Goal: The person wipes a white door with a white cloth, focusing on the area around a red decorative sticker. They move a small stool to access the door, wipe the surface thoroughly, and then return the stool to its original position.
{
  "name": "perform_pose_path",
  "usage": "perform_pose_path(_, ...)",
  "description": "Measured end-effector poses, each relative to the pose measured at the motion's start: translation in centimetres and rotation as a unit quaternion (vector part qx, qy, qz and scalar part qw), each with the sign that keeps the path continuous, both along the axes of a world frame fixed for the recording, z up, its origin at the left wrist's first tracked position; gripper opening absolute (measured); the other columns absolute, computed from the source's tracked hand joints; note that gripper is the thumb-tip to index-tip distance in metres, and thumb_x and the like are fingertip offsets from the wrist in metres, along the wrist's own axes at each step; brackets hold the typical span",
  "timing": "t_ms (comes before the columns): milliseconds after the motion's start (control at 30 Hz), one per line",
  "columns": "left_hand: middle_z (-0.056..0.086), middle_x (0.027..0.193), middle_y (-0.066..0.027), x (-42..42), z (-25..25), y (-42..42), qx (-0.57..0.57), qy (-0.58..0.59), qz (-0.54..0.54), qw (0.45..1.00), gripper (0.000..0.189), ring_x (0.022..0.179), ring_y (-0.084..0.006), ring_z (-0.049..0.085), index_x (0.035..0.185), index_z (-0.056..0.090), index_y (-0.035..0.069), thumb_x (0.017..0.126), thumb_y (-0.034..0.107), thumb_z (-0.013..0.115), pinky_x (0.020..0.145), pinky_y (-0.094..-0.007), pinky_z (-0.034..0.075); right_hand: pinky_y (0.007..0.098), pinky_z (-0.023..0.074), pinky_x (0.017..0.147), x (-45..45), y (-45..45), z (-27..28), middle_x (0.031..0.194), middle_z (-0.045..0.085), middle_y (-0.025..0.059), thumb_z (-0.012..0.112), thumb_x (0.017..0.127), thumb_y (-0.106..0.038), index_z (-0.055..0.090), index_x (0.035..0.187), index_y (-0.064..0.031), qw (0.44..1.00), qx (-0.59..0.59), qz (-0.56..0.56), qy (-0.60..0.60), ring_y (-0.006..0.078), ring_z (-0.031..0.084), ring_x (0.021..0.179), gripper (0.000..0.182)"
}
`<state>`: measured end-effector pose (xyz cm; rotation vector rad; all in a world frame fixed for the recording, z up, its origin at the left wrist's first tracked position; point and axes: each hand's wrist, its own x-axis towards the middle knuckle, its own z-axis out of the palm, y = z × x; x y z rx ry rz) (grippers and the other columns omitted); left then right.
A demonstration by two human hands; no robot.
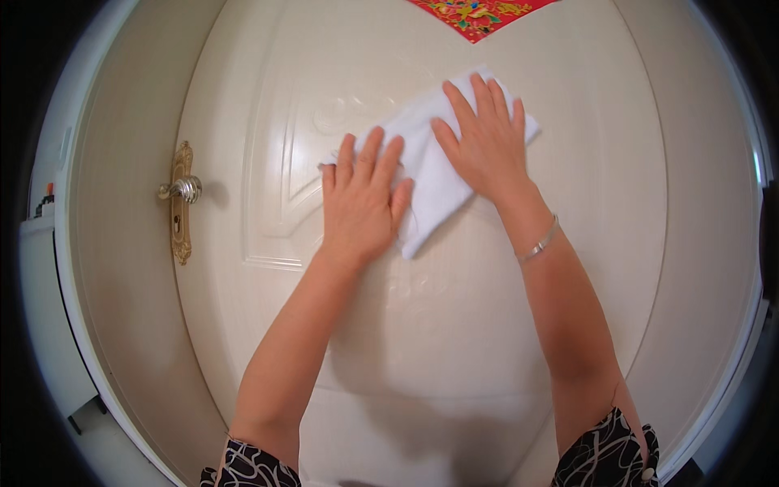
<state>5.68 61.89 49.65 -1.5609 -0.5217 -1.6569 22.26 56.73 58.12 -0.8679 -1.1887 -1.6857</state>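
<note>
A white cloth [426, 164] lies pressed flat against a cream panelled door [462, 316]. My left hand [363, 195] rests on the cloth's left part, palm to the door, fingers apart and pointing up. Higher and to the right, my right hand [487, 137] is spread over the cloth's upper right part, with a silver bracelet [540, 243] on its wrist. Neither hand has its fingers closed round the cloth. The cloth's lower corner hangs between the two hands. Both palms are hidden.
A round metallic door knob [191, 189] sits on an ornate gold plate [182, 243] at the left. Above the hands, a red floral decoration [481, 18] is on the door. The door frame [122, 243] stands at the left, with a white cabinet [55, 310] beyond it.
</note>
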Motion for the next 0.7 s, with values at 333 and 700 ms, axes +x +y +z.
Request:
perform_pose_path(333,0.037,0.144,-0.0128,-7.7,-3.0,4.4,-0.027,-0.088,0.031,0.995,0.049,0.132,-0.0374,0.032,0.139,0.039,0.008,0.093,0.022,0.046,0.105,-0.0476,0.026,0.053,0.0156,0.109,-11.0,5.8,1.2,0.141,0.043,0.0102,0.046,0.089,-0.043,0.055,0.129,-0.0228,0.992,-0.061,0.051,-0.095,0.0284,0.032,0.134,0.046)
perform_pose_path(700,0.034,0.143,-0.021,-10.8,-12.3,5.0,-0.07,-0.112,0.014,0.991,0.057,0.13,-0.0411,0.032,0.136,0.036,-0.003,0.085,0.018,0.051,0.102,-0.0518,0.025,0.0518,0.0193,0.109,-17.5,7.8,-6.3,0.135,0.05,0.0085,0.054,0.086,-0.036,0.061,0.122,-0.0198,0.969,-0.11,0.107,-0.191,0.0261,0.036,0.131,0.04)
